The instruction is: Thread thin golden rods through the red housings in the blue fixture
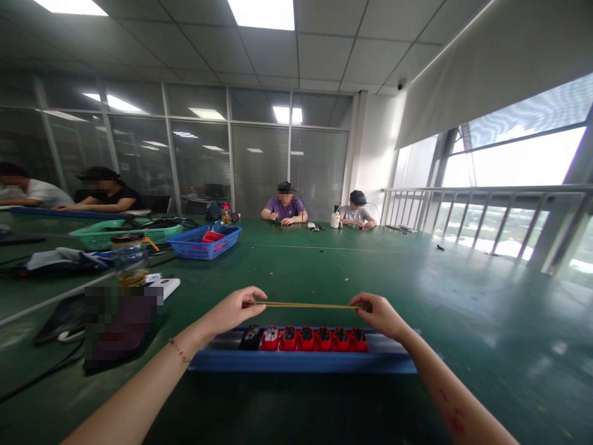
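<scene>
Stretched straight between my two hands is a thin yellow-tan rubber band [306, 305], its two strands close together. My left hand [243, 304] pinches its left end, while the fingers of my right hand [375, 309] are closed on the other end. Below the band lies a long blue tray [306, 363] with a grey inside. A row of several red blocks [306, 340] with dark tops sits in it, side by side. At the row's left end is a black block [250, 337]; the red one beside it has a whitish top. Neither hand touches the blocks.
On the green table [393, 259] to the left are a blue basket [206, 247], a green basket [92, 238], a glass jar [130, 256], a dark pouch [123, 327] and cables. Several people sit around the table's far and left sides. A window railing [486, 194] runs along the right.
</scene>
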A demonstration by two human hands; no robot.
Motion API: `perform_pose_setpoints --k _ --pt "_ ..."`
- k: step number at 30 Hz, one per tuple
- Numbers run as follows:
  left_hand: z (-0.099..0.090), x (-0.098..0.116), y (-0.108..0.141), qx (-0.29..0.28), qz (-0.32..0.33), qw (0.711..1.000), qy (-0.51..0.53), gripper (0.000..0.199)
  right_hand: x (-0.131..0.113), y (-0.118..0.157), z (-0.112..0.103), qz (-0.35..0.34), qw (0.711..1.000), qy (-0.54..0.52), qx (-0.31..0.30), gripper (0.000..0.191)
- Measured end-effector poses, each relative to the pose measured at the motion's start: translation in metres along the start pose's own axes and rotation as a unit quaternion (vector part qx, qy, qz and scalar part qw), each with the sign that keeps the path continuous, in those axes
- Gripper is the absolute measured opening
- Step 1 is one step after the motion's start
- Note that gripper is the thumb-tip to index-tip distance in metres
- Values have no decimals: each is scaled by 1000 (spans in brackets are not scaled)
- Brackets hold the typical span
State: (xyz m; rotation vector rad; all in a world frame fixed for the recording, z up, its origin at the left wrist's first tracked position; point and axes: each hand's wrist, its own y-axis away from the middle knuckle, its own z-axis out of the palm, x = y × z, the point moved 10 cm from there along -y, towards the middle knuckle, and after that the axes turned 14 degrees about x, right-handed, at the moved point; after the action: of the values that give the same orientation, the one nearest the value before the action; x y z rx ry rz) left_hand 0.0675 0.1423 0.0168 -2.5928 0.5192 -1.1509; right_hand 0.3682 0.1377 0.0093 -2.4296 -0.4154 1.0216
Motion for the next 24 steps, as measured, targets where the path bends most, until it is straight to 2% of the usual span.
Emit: perform_pose_setpoints --k 4,8,11,15,19,24 --pt "-17 3 5 41 -41 998 17 42 -6 10 -2 38 995 -65 -64 26" --pt "-17 -1 9 6 -87 993 77 41 -17 23 3 87 972 -141 -164 39" --pt "-14 -3 13 -24 -104 989 106 40 -25 32 7 106 954 -184 -211 40" --pt "-7 -7 19 -71 -119 985 106 38 -23 34 10 115 948 -199 -220 35" --pt "0 -10 24 -110 -125 981 100 39 -12 37 15 127 952 -154 -234 33" --pt "1 -12 24 -118 -119 981 95 39 -11 38 14 131 953 -126 -241 32"
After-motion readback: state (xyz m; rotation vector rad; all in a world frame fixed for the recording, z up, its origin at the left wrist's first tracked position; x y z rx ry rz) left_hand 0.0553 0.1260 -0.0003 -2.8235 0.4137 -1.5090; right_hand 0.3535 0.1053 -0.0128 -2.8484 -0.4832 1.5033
